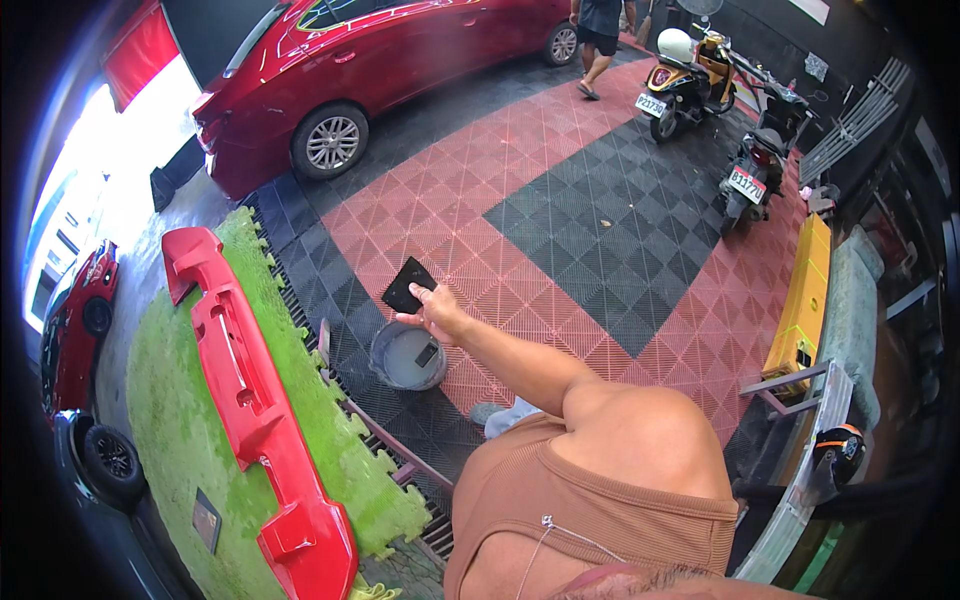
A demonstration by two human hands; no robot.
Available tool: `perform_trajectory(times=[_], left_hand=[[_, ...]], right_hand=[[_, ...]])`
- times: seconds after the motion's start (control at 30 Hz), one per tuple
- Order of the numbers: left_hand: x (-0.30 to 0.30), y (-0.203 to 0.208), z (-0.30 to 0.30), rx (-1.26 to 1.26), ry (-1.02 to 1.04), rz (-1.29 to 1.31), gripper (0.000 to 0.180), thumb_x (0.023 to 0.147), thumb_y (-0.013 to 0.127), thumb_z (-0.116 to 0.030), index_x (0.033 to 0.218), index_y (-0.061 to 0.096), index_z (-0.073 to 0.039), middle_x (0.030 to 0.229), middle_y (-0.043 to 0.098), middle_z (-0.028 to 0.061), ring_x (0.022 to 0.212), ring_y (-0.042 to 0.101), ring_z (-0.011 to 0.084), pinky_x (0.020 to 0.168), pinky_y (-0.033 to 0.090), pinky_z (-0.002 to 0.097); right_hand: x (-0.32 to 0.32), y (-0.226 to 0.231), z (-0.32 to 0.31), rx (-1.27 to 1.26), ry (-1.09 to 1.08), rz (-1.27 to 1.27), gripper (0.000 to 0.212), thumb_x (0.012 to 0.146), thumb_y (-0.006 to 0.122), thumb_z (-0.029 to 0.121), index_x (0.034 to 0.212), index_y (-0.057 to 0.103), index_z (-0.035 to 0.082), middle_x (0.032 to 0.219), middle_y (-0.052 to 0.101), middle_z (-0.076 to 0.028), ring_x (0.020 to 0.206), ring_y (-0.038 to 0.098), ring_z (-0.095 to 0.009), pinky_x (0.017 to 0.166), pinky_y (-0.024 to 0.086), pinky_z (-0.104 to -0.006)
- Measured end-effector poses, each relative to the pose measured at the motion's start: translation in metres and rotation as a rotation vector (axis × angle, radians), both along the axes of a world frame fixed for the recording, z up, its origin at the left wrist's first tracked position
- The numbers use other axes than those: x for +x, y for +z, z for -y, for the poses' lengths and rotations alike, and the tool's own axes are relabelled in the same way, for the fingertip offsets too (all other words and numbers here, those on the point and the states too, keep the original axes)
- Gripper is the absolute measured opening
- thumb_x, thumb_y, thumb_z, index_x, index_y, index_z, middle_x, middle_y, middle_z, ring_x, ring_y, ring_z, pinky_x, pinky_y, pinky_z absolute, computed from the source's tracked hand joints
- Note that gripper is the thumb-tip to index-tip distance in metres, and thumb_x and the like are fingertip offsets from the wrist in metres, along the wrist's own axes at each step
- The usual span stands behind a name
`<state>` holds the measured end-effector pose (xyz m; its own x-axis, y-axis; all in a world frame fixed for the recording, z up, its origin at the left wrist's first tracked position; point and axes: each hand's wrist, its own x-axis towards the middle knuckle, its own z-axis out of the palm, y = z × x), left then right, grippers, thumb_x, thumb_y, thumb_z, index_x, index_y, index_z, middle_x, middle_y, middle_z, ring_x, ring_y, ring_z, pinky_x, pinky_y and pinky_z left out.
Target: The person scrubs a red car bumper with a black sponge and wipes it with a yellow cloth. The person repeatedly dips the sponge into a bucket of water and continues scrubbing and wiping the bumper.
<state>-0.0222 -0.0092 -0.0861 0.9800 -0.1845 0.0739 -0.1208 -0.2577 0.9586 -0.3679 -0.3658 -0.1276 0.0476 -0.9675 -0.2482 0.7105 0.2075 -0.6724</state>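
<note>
My right hand (436,308) reaches out over a round grey bucket (375,360). It pinches a thin, flat black sheet (408,283), which looks like sandpaper, with the thumb on top. Inside the bucket is greyish liquid, and a small dark rectangular piece (427,355) shows there. To the left, a long glossy red car bumper piece (238,400) with cut-outs lies along a green mat (160,370), apart from my hand. My left hand is out of view.
A dark red car (400,60) stands at the far left, with a walking person (597,45) beyond. Two scooters (690,80) are parked at the far right. A yellow bumper (800,300) and a metal frame (835,400) stand nearer. A dark flat piece (207,520) lies on the mat.
</note>
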Motion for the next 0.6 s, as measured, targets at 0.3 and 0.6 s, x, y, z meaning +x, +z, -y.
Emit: perform_trajectory(times=[0.3, 0.6], left_hand=[[0.0, -0.001, 0.002, 0.005, 0.006, 0.003, 0.069, 0.103, 0.051, -0.053, 0.126, 0.066, 0.011, 0.12, 0.07, 0.0228, 0.105, 0.067, 0.0297, 0.094, 0.054, 0.0418], [0.003, -0.004, -0.002, 0.011, 0.013, 0.004, 0.069, 0.104, 0.051, -0.053, 0.125, 0.066, 0.011, 0.12, 0.069, 0.0232, 0.106, 0.067, 0.0298, 0.095, 0.053, 0.0415]], right_hand=[[0.008, 0.023, 0.001, -0.147, 0.05, 0.151, 0.016, 0.1, 0.063, 0.005, 0.109, 0.058, -0.007, 0.107, 0.065, -0.012, 0.099, 0.068, -0.022, 0.081, 0.067, -0.0376], [0.012, 0.018, 0.006, -0.206, 0.073, 0.169, 0.016, 0.099, 0.066, 0.006, 0.104, 0.057, -0.005, 0.099, 0.058, -0.007, 0.091, 0.071, -0.023, 0.083, 0.067, -0.0351]])
